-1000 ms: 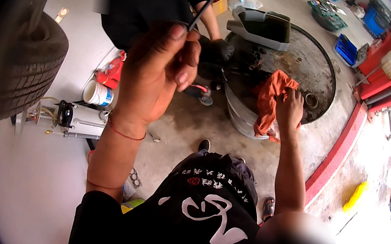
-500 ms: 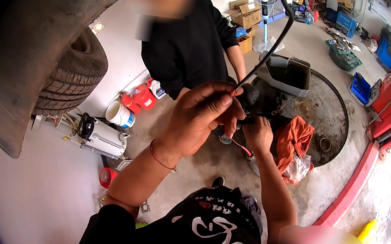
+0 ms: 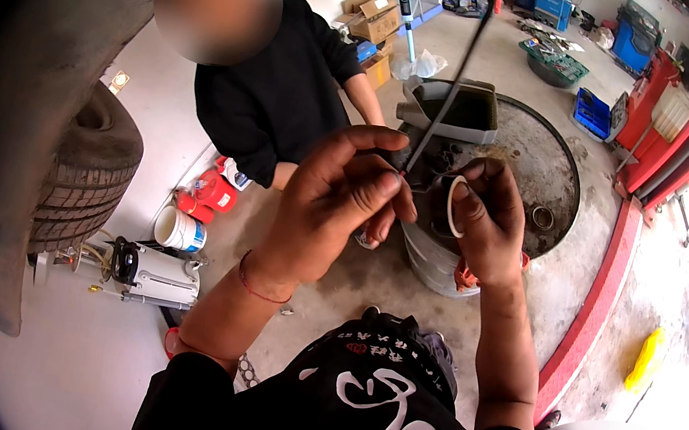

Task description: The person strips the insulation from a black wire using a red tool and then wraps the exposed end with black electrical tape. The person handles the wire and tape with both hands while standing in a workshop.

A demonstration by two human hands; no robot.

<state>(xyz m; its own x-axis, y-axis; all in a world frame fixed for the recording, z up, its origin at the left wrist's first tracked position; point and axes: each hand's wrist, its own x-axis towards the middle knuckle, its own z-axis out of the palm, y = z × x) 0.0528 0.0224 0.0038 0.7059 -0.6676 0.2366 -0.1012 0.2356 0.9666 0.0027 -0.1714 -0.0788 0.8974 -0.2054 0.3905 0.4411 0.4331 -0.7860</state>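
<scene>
A thin dark cable runs down from the top of the view to a reddish end at my left fingertips. My left hand pinches that end between thumb and fingers, with the index finger raised. Beside it, my right hand grips what looks like a roll of black tape with a pale inner ring. The two hands are apart, above a round dark drum top. An orange-red cloth shows only in part behind my right wrist.
A co-worker in black stands close at the front left. A grey basin sits on the drum. At left are a tyre and a dark overhanging panel. A red floor beam runs along the right.
My right hand has risen from beside the cloth and now holds the roll. The pinkish-red strand below my left hand no longer shows. The view has shifted, and the left index finger is lifted.
</scene>
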